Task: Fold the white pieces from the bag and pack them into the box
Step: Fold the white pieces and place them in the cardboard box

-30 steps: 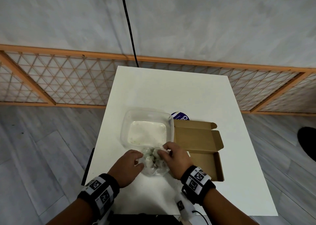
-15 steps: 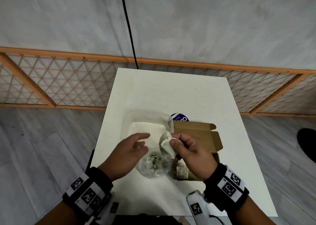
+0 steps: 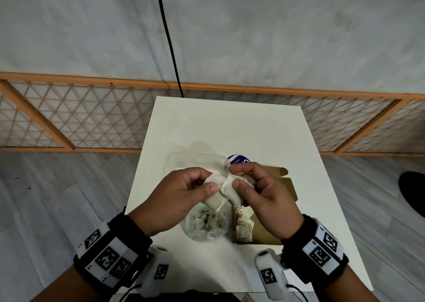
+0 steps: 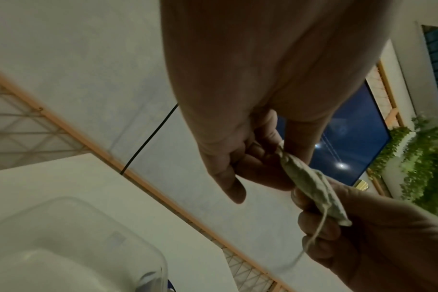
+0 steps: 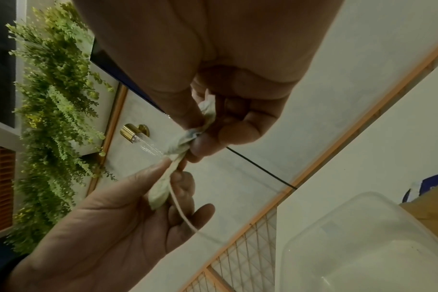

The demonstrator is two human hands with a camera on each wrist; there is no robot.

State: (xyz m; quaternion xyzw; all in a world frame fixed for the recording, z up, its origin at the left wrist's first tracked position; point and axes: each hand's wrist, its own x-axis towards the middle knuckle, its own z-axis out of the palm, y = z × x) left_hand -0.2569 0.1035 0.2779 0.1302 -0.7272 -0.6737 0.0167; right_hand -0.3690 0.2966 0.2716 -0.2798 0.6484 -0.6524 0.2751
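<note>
A white pouch-like piece (image 3: 224, 192) with a thin string is held in the air above the table. My left hand (image 3: 210, 181) pinches its left end and my right hand (image 3: 234, 176) pinches its right end. The left wrist view shows the piece (image 4: 310, 187) edge-on with its string hanging down. The right wrist view shows the same piece (image 5: 168, 177) crumpled between both hands. Below the hands lies the clear plastic bag (image 3: 207, 224) with more white pieces. The open cardboard box (image 3: 271, 232) stands to its right, with white pieces (image 3: 245, 226) in its left end.
A clear plastic container (image 3: 195, 161) sits on the white table (image 3: 230, 122) behind the hands. A blue round lid (image 3: 238, 159) lies beside it. A black cable (image 3: 169, 39) hangs behind the table's far edge. A wooden lattice fence (image 3: 80, 117) runs along the wall.
My right hand has lifted a white piece out of the bag. The left hand left the bag and came up to pinch the piece's other end.
</note>
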